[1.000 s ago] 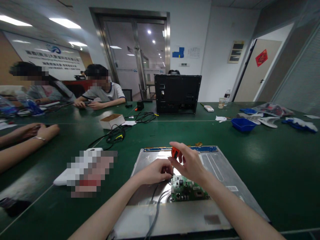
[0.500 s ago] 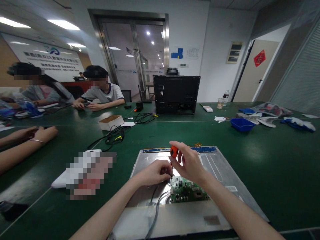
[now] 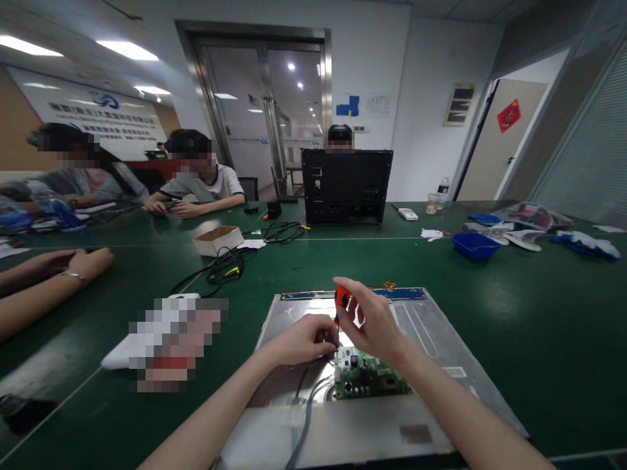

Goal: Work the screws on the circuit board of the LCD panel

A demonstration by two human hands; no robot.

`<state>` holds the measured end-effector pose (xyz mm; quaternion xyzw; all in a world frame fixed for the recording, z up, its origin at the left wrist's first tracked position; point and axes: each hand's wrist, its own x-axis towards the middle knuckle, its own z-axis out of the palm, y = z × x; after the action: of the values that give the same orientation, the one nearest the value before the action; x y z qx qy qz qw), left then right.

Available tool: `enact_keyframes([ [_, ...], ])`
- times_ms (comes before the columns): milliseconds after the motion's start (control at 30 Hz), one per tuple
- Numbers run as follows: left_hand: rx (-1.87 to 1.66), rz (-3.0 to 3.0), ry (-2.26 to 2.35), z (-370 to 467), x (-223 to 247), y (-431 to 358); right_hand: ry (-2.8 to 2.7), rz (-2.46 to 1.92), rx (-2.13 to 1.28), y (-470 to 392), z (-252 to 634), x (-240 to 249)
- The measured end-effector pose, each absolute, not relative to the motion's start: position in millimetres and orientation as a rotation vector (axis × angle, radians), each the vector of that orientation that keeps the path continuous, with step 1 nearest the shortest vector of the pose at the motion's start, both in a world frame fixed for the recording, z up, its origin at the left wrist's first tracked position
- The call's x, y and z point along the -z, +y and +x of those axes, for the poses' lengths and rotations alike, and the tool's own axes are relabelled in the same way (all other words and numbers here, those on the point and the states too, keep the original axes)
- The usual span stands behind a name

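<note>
A metal display panel (image 3: 431, 339) lies flat before me, with a green circuit board (image 3: 367, 373) on it. My right hand (image 3: 375, 320) is closed on the orange and black handle of a screwdriver (image 3: 341, 297). The screwdriver stands upright, its tip at the board's upper left corner. My left hand (image 3: 308, 339) is closed close to the shaft and tip; whether its fingers grip the shaft is too small to tell. A grey cable (image 3: 307, 418) runs from the board's left side toward the panel's near edge. A blue strip (image 3: 401, 293) lines the far edge.
On the green table (image 3: 274, 267) are an open box (image 3: 218, 240), black cables (image 3: 225, 267), a white device (image 3: 147, 333), a black monitor (image 3: 347, 186) and a blue tray (image 3: 475, 245). Another person's forearms (image 3: 53, 287) rest at the left; other people sit beyond.
The orange handle has turned slightly in my right hand's fingers. Behind the monitor, a person's head shows a little higher. My left hand has barely moved.
</note>
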<state>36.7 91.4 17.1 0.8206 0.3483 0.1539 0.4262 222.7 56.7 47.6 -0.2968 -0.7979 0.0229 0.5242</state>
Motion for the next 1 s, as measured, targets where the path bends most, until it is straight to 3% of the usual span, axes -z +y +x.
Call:
enact_keyframes([
  [1000, -0.392, 2.051, 0.902, 38.4, -23.3, 88.2, -1.898, -0.692, 0.024, 58.2, 222.9, -46.5],
])
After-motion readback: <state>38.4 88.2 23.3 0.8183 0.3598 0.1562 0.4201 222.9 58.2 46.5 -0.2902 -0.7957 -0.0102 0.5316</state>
